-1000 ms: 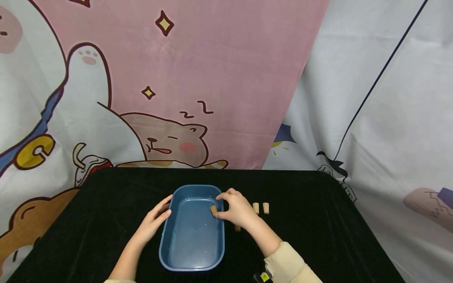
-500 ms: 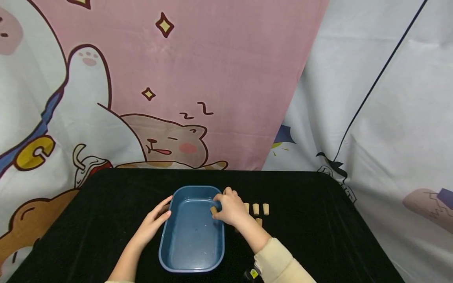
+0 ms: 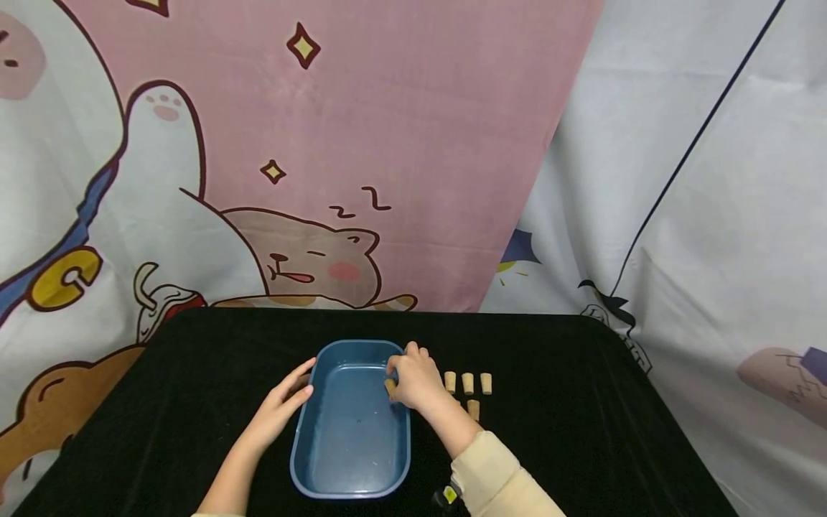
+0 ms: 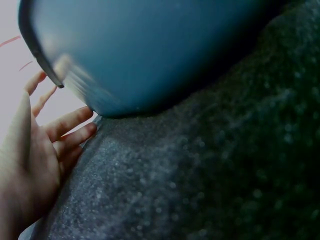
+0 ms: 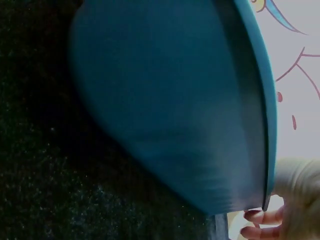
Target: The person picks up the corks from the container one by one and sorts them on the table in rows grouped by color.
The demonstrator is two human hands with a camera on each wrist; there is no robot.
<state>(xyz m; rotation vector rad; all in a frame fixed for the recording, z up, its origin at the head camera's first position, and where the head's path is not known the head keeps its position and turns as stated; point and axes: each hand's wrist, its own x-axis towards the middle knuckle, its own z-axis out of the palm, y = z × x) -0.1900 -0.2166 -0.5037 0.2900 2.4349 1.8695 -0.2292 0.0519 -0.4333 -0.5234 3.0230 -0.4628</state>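
Observation:
A blue rectangular basin stands on the black cloth. My left hand rests along its left side, fingers fairly straight and the fingertips right at the rim; in the left wrist view this hand has its fingers spread beside the basin's outer wall. Over the right rim reaches my right hand, thumb and forefinger curled about a tan cork inside the basin, close to the right wall. The thumb's tip is mostly hidden. In the right wrist view, blurred fingers show beyond the basin's edge.
Several more corks stand to the right of the basin, among them a back-row cork and a nearer cork; another is partly covered by my right hand. Behind the cloth-covered table hangs a cartoon-printed curtain.
My right hand has shifted left and closer around the cork, uncovering more corks on the cloth behind it. The cork, the basin and my left hand have hardly moved.

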